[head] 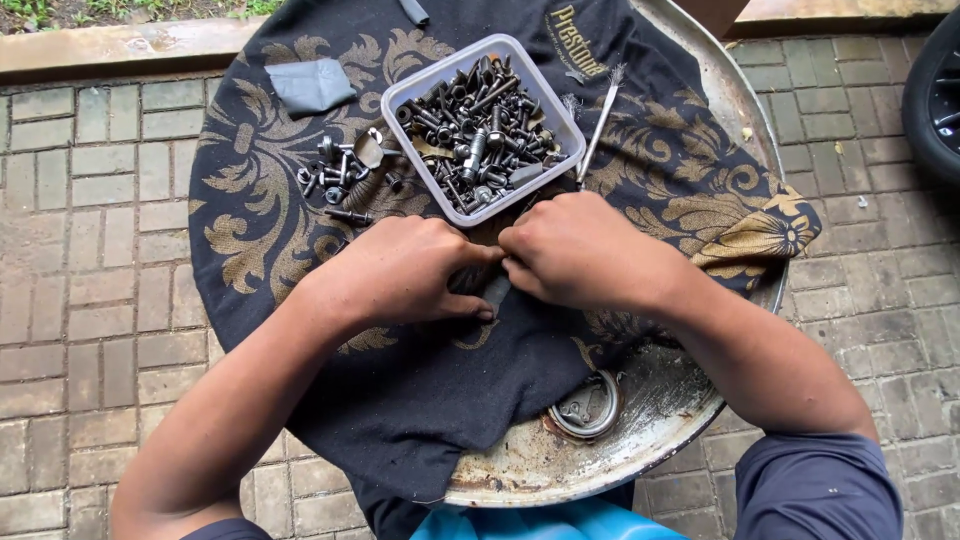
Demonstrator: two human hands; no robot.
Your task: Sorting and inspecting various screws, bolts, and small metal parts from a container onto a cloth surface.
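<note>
My left hand [400, 272] and my right hand [580, 250] meet fingertip to fingertip over a black cloth with gold patterns [250, 230]. Between them they pinch a small dark grey piece [496, 292]; what it is stays mostly hidden by my fingers. Just beyond my hands stands a clear plastic tub [556, 108] full of several dark bolts and screws. A loose pile of bolts and nuts [340, 175] lies on the cloth to the left of the tub.
The cloth covers a round rusty metal drum top [660, 420] with a bung cap [588, 405]. A thin wire brush [597, 125] lies right of the tub, a grey rag [310, 85] at upper left. Brick paving surrounds; a tyre [935, 90] is at far right.
</note>
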